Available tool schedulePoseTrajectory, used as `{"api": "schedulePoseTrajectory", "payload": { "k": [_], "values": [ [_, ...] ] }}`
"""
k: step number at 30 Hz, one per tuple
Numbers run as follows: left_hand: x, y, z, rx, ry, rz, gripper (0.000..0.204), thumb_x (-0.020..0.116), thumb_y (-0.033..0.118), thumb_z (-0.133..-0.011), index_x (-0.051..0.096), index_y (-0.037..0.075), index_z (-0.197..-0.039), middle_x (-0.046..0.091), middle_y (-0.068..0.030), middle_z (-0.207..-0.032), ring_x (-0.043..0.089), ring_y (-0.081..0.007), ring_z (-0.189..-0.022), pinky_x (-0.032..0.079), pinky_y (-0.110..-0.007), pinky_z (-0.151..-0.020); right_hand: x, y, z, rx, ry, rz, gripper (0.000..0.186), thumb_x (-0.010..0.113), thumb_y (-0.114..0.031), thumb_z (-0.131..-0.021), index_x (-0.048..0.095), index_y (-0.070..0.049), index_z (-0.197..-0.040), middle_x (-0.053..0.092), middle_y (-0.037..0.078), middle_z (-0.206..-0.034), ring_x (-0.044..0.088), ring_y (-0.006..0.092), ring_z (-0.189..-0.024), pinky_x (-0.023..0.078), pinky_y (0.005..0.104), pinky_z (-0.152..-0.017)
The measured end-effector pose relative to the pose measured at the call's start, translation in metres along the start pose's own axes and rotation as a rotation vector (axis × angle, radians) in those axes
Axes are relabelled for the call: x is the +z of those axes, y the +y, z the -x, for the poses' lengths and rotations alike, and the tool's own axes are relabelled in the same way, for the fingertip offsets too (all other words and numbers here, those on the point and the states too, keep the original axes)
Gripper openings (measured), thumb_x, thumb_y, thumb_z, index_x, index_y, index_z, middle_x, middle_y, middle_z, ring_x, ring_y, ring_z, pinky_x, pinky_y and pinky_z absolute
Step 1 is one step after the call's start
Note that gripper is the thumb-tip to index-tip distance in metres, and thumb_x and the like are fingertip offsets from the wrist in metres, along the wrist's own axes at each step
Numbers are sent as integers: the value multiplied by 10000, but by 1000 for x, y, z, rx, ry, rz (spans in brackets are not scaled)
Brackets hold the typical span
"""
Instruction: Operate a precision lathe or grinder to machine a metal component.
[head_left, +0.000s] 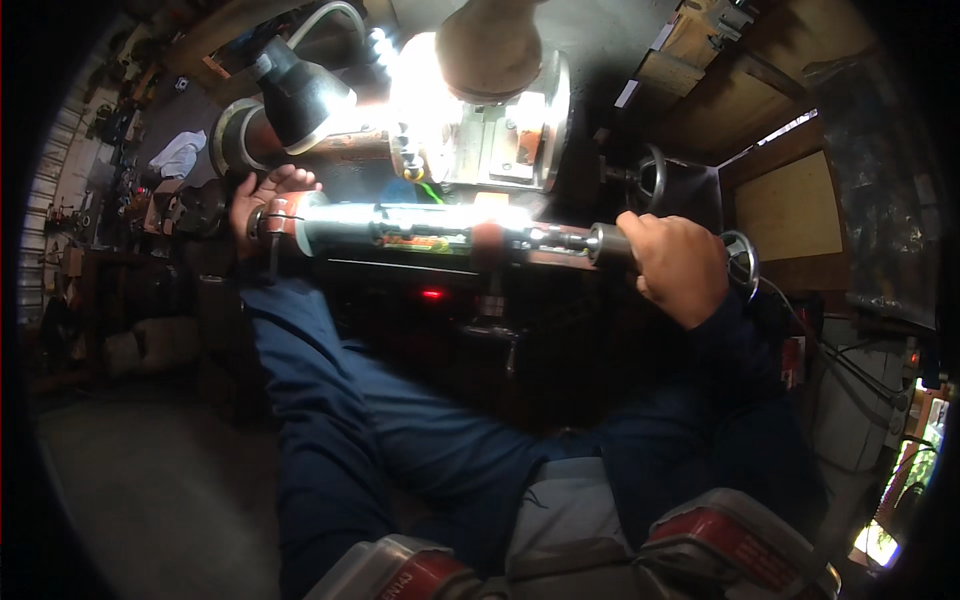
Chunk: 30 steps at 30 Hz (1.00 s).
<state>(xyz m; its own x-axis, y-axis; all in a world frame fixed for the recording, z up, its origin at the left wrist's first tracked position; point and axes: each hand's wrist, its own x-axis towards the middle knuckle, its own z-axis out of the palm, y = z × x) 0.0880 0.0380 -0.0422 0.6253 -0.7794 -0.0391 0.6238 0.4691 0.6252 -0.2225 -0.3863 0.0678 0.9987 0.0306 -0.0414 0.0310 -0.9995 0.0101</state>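
One metal cylinder (350, 228) spanned the machine's (556, 125) near side, its collar (291, 210) apparently seated; remaining work was indeterminable. The right hand (680, 262) grasped the end fitting (608, 246); the left hand (257, 193) cupped the collar, hold unclear.

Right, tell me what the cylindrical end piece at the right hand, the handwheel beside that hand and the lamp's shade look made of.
Cylindrical end piece at the right hand: probably steel, smoothly machined, from its grey sheen.
Handwheel: likely polished or chromed metal; its rim shines brightly.
Lamp shade: dark and smooth; painted metal or plastic, I can't tell.
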Motion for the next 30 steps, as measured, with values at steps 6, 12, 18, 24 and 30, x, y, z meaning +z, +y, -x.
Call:
{"api": "schedulePoseTrajectory", "payload": {
  "k": [6,12,18,24,30],
  "values": [
    [-27,21,11,70,-37,-132,545,359,422,-952,569,-45,-1140,602,-240,-1194,511,-373,-1209,325,-518,-1095,-3,0,-4,12,-73,-7,292,698,-26,-631,520,-60,-860,622,115,-757,642,305,-737,521,397,-665],
    [-11,12,-10,105,48,-161,483,428,399,-947,585,-23,-1124,598,-207,-1161,540,-329,-1128,389,-470,-1022,-2,10,-12,4,-90,-30,316,718,-60,-625,526,-64,-876,635,111,-793,645,312,-743,521,421,-669],
    [-16,30,7,285,168,-72,456,441,379,-959,607,-28,-1083,651,-189,-1045,587,-332,-1063,415,-469,-1005,-6,4,-15,-11,-52,-125,309,691,-58,-614,557,-85,-891,633,125,-797,621,356,-758,488,453,-659],
    [-14,-3,-17,45,12,-40,538,468,450,-918,558,-57,-1076,628,-218,-1113,613,-352,-1024,480,-447,-940,-7,2,-16,19,-80,-87,289,669,-62,-614,565,-79,-883,635,127,-792,619,360,-760,480,461,-661],
    [-4,14,-16,334,442,-578,440,396,322,-947,548,-66,-1090,627,-237,-1089,628,-334,-1002,508,-422,-895,-10,3,-21,56,-121,-77,317,651,-60,-601,584,-85,-910,639,138,-784,620,367,-761,478,460,-657]
  ]
}}
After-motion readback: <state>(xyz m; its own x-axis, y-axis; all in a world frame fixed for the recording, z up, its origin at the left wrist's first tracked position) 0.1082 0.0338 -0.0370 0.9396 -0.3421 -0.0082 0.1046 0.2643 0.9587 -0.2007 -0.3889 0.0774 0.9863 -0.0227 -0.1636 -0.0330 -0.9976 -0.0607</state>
